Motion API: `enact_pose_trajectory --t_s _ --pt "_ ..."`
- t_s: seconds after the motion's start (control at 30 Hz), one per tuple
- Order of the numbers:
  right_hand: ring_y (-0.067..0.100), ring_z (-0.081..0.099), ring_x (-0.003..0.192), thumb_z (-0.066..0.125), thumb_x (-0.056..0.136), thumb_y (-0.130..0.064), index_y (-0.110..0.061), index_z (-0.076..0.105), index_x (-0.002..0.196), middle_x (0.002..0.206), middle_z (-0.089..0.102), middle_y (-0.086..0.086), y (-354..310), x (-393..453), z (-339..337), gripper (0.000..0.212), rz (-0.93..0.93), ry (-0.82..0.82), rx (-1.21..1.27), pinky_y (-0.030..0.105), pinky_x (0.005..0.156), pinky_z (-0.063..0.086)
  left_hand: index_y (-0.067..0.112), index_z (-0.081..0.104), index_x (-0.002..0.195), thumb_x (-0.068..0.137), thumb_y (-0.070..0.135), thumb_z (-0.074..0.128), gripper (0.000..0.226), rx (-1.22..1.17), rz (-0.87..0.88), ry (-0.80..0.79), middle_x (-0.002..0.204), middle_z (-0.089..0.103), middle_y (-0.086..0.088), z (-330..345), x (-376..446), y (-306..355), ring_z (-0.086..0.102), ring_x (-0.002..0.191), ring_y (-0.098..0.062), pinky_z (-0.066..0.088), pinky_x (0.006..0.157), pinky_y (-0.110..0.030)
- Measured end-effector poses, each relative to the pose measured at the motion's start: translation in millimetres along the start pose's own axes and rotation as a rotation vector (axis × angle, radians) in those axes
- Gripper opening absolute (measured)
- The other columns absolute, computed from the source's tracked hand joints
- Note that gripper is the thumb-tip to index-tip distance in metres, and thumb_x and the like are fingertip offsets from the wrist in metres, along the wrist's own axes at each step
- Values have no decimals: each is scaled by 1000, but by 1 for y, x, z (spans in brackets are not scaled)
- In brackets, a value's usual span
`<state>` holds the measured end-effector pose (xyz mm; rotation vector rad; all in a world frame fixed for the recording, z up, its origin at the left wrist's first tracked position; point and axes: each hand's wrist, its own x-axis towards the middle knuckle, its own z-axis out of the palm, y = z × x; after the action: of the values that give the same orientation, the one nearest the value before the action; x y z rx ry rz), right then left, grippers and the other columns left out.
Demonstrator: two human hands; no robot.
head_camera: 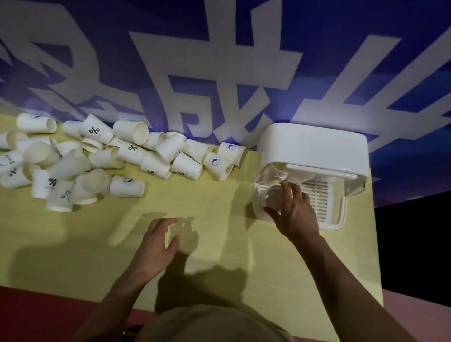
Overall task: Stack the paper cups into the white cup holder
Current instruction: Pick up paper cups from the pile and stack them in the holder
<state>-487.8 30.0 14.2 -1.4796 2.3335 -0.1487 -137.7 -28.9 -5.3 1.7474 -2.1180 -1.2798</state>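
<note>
Several white paper cups (pixel 127 149) lie in a loose heap on the left and middle back of the yellow table (pixel 209 266), most on their sides. At the back right stands the white cup holder (pixel 314 149), with a slatted tray under its domed cover. A white cup (pixel 272 198) sits in the holder's front left corner. My right hand (pixel 294 213) reaches over that cup with fingers spread, thumb on its near rim. My left hand (pixel 161 243) hovers above the table's middle, fingers apart and holding nothing.
A blue backdrop (pixel 229 61) with large white characters rises behind the table. The table's right edge runs just past the holder. A red floor (pixel 12 315) shows below the near edge.
</note>
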Motion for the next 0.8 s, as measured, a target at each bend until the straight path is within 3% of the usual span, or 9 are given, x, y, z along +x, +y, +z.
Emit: enact_pose_trajectory --t_s 0.2,0.3,0.53,0.7,0.8 --pt "44 55 107 75 87 -31 -1 55 131 129 56 23 -35 -29 7 57 -142 199 -51 53 86 52 23 57 136 96 14 64 42 -34 -17 61 126 42 5 -35 17 -30 55 116 -17 51 100 -39" --pt "43 54 98 74 89 -24 1 58 122 122 57 23 -69 -44 19 45 -214 222 -6 51 79 53 23 58 135 95 13 65 42 -45 -28 78 127 41 4 -53 24 -48 55 115 -20 52 100 -41" --pt "36 58 107 65 94 -31 -14 61 126 128 58 11 -144 -58 64 36 -252 -1 49 45 80 56 18 56 136 95 15 64 42 -63 -177 96 147 25 -6 -93 49 -88 57 95 -19 46 105 -35" --pt "31 57 112 64 96 -33 -17 58 133 136 56 9 -199 -44 78 41 -259 -126 46 40 84 55 17 50 138 94 15 64 46 -66 -178 57 148 23 -8 -114 70 -109 58 116 -31 46 107 -40" --pt "32 56 113 64 95 -33 -17 54 137 138 53 9 -228 -23 84 46 -301 -166 30 41 85 53 16 46 141 91 13 66 54 -18 -71 161 143 27 -8 -130 75 -118 59 112 -30 53 98 -42"
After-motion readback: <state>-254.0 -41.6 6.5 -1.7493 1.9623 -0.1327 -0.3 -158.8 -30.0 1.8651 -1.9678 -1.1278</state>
